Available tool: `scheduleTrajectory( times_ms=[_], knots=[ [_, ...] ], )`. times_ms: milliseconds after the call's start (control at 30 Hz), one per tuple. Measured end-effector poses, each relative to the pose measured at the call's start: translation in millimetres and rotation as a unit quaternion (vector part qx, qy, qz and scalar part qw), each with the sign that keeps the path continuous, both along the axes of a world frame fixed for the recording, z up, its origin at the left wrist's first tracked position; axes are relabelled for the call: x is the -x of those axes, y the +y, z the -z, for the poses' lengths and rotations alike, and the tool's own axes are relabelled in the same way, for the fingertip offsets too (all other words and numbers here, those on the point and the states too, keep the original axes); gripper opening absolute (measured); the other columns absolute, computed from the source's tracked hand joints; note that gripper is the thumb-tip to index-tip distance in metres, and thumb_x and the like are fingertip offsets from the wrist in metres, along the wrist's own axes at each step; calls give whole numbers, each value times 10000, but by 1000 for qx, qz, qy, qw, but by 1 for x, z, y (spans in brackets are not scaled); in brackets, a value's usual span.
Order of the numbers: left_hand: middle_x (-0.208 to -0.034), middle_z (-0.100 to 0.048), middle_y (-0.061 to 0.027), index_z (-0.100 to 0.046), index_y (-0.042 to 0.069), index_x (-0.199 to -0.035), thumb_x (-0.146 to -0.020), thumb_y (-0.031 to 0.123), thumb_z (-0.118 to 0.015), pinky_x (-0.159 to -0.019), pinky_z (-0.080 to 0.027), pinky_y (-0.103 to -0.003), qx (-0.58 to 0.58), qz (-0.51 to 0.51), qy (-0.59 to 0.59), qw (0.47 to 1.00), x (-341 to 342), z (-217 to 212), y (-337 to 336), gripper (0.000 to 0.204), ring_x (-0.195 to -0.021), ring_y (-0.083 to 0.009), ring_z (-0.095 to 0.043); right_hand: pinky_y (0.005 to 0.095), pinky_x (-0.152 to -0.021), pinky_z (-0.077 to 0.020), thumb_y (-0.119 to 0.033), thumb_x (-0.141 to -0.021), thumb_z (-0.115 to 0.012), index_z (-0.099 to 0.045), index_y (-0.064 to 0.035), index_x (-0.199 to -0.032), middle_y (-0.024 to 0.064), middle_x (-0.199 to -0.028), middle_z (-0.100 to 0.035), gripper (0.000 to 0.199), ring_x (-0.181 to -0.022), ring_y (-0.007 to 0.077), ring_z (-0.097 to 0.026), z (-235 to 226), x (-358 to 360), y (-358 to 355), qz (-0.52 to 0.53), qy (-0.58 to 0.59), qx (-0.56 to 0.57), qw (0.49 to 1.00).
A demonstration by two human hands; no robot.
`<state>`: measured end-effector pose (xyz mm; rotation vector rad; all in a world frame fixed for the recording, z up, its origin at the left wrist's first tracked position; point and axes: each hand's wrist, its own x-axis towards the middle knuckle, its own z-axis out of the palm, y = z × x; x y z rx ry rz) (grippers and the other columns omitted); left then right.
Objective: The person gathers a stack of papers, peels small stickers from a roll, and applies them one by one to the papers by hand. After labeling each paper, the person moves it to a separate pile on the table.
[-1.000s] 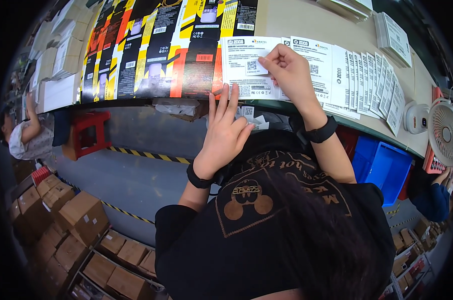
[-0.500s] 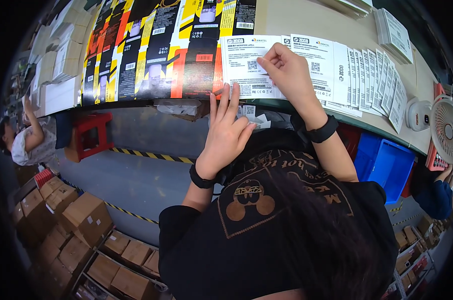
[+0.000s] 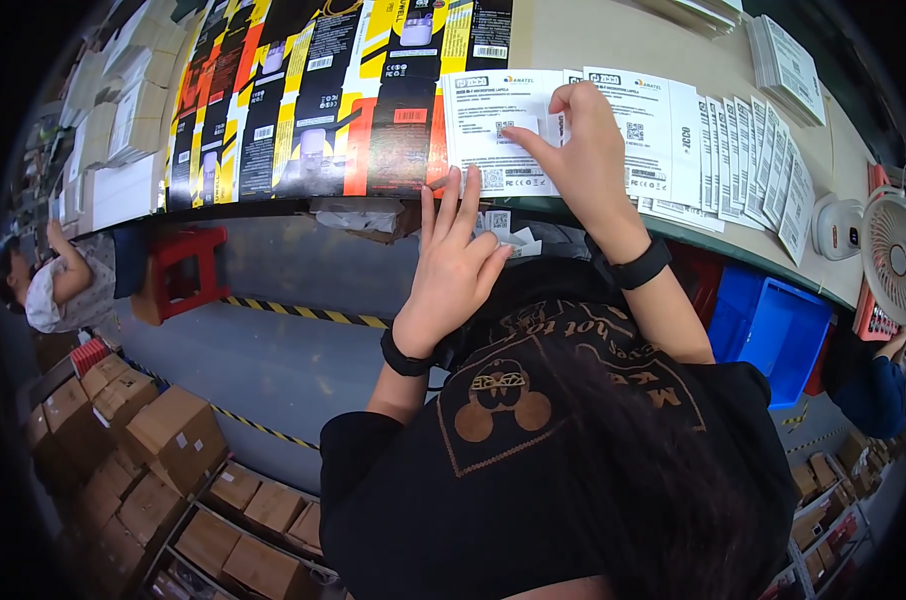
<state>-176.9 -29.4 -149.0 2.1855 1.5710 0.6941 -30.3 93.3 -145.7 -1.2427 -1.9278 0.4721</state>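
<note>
My left hand (image 3: 446,262) is at the table's front edge. Three of its fingers stretch toward the sheets, while the thumb and bent index finger close by a strip of small white labels (image 3: 500,222) with square codes. The grip is partly hidden. My right hand (image 3: 590,160) hovers over a row of white printed sheets (image 3: 478,105), its thumb and index finger spread across a small white piece (image 3: 530,126) that looks like a label. This piece partly covers a square code on the leftmost sheet. Farther right, the sheets fan out in an overlapping row (image 3: 738,165).
Flat printed cartons (image 3: 313,120) in black, yellow and orange cover the table's left. Paper stacks (image 3: 788,70) sit at the far right, near a small fan (image 3: 888,245). A blue crate (image 3: 773,335) and a red stool (image 3: 188,270) stand below. Other people are at both sides.
My right thumb and index finger have moved apart, and a white piece now shows between them over the code. My left hand stays in place.
</note>
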Motion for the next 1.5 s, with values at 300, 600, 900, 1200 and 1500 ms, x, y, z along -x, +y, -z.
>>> scheduleTrajectory(
  times_ms=[300, 600, 900, 1200, 1500],
  knots=[
    [-1397, -250, -252, -525, -1, -658, -800, 163, -600, -1051, -91, -556, -4, 0, 3, 1000, -1, -2, 1, 229, -1313, -418, -177, 340, -644, -395, -127, -703, -705, -429, -27, -795, 95, -773, -456, 308, -728, 264, -459, 12, 4, 7, 15, -71, -47, 996],
    [-1398, -243, -254, -534, -2, -666, -803, 166, -600, -1053, -85, -552, 0, 0, 14, 1000, -6, -8, -4, 226, -1318, -414, -163, 348, -679, -388, -182, -659, -746, -445, -39, -809, 97, -792, -466, 366, -757, 270, -469, -4, -9, -2, -69, -51, 30, 996],
    [-1396, -244, -259, -524, -1, -678, -811, 166, -591, -1057, -80, -545, 3, -2, 8, 1000, -16, -16, -14, 224, -1316, -420, -162, 366, -797, -362, -243, -639, -762, -473, -44, -886, 96, -834, -485, 429, -833, 277, -471, -15, -10, -20, -53, -66, 4, 996],
    [-1399, -246, -250, -496, 2, -702, -807, 149, -593, -1045, -158, -533, -66, -58, -29, 996, -17, -16, -34, 205, -1301, -433, -197, 378, -966, -315, -107, -790, -589, -457, -41, -1179, 134, -1166, -503, 416, -1077, 301, -471, -41, -29, -42, -124, 16, 27, 992],
    [-1420, -244, -199, -541, 8, -738, -796, 138, -597, -1038, -132, -560, -35, -74, 52, 995, -19, -21, -50, 153, -1317, -411, -178, 478, -1074, -158, -178, -805, -581, -331, -79, -1330, 126, -1273, -457, 590, -1237, 245, -380, -35, -6, -76, -245, -182, -10, 952]
  ],
)
